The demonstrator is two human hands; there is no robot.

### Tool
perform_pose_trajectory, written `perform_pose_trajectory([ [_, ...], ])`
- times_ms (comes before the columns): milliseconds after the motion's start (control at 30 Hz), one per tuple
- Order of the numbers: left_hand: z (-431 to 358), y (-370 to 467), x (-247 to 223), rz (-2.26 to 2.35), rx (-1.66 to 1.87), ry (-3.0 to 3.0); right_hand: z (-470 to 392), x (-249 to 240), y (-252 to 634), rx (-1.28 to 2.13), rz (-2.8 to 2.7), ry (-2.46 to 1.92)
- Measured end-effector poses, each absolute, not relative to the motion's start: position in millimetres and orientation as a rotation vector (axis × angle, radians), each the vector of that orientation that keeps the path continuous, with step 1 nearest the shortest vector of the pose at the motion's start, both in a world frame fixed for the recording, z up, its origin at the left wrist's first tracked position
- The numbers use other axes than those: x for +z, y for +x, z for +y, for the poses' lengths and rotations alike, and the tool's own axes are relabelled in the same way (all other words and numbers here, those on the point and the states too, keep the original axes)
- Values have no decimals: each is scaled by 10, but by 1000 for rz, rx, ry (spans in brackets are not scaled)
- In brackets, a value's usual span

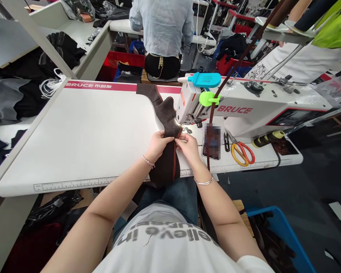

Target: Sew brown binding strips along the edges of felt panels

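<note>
A dark brown fabric piece (165,161) with a reddish-brown edge strip runs from the table's back edge, past the sewing machine's needle area, and over the front edge. My left hand (158,145) pinches the fabric just in front of the needle area. Close beside it on the right, my right hand (188,147) pinches the reddish-brown edge. The fingertips of both hands nearly meet. The white sewing machine (244,110) stands to the right, its head over the cloth. A brown strip (211,125) hangs down in front of the machine.
Right of my hands lie a phone (211,142), a small black cutter (226,142) and scissors (242,153). White tabletop (82,132) extends left. A blue bin (295,242) stands at lower right. One person (166,26) sits ahead; another (301,60) is at upper right.
</note>
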State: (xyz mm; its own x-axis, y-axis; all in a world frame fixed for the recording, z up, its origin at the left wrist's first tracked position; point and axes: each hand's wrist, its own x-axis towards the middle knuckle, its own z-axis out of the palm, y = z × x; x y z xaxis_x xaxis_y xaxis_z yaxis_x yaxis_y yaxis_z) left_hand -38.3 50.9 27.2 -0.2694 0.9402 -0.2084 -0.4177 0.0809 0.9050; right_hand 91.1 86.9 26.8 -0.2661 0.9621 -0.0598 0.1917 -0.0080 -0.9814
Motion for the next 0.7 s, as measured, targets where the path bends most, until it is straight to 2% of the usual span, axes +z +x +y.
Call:
perform_pose_trajectory([
  [233,513,-372,267,1168,1525,639,879,275,913,1238,-1608,-1191],
  [433,526,-347,238,1230,1519,670,876,321,900,1438,-1477,-1253],
  [700,546,-269,241,1398,1636,700,914,381,885,1520,-1359,-1396],
])
